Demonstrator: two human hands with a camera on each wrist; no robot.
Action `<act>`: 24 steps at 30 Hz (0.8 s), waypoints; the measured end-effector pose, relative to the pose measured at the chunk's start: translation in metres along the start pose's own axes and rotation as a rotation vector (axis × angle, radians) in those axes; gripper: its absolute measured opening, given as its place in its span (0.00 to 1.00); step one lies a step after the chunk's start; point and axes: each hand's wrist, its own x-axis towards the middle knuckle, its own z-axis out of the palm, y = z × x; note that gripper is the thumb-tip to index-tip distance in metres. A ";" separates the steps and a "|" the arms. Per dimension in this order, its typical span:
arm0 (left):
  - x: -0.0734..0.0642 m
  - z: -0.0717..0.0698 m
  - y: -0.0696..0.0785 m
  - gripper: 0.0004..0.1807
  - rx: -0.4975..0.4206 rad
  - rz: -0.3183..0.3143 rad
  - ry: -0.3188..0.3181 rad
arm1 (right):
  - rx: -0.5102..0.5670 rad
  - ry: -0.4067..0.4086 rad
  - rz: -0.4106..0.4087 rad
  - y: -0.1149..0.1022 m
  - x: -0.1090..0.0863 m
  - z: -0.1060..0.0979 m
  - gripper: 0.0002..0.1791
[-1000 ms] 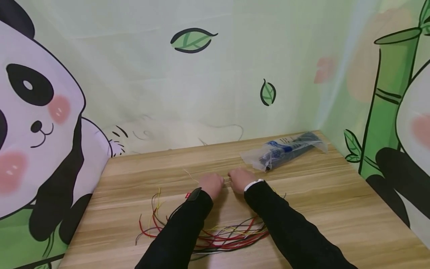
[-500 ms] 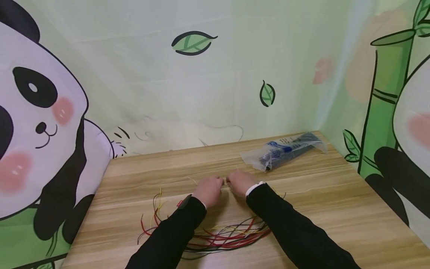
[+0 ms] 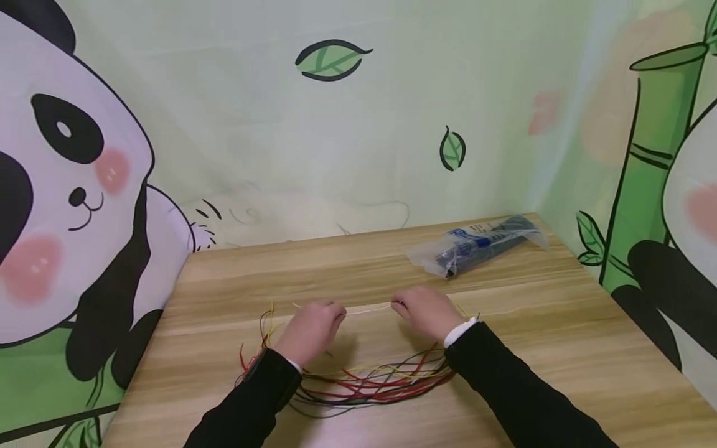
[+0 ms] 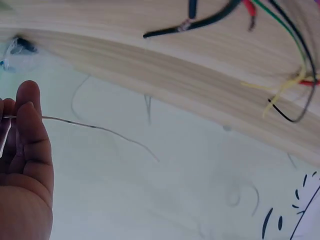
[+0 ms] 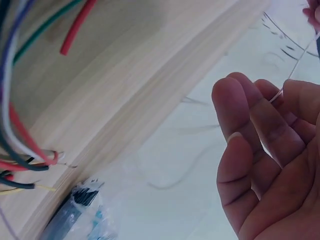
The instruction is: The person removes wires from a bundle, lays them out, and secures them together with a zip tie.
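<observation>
A thin pale wire runs nearly straight between my two hands above the table. My left hand pinches it between thumb and fingers, and a loose tail of the wire trails past the fingertips in the left wrist view. On the other side my right hand grips the wire, which enters between its curled fingers in the right wrist view. Below the hands lies a bundle of red, black and yellow wires, partly covered by the left forearm.
A clear plastic bag with dark contents and blue print lies at the table's back right. The wooden table ends against a printed cloth backdrop. Wire ends stick up from the bundle's left side.
My hands have moved apart, the left one leftward and nearer, the right one rightward. A longer stretch of the pale wire now shows between them. The head view has shifted slightly.
</observation>
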 end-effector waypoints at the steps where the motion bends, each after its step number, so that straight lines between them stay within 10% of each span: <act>1: -0.003 -0.003 0.001 0.02 0.006 0.009 0.010 | 0.005 0.008 0.017 0.002 -0.004 -0.001 0.07; 11: -0.036 -0.017 0.012 0.03 0.227 0.078 0.019 | 0.094 0.085 0.134 0.004 -0.032 -0.013 0.08; 24: -0.058 -0.003 0.027 0.13 0.245 0.160 -0.006 | 0.085 0.150 0.318 0.008 -0.058 -0.006 0.06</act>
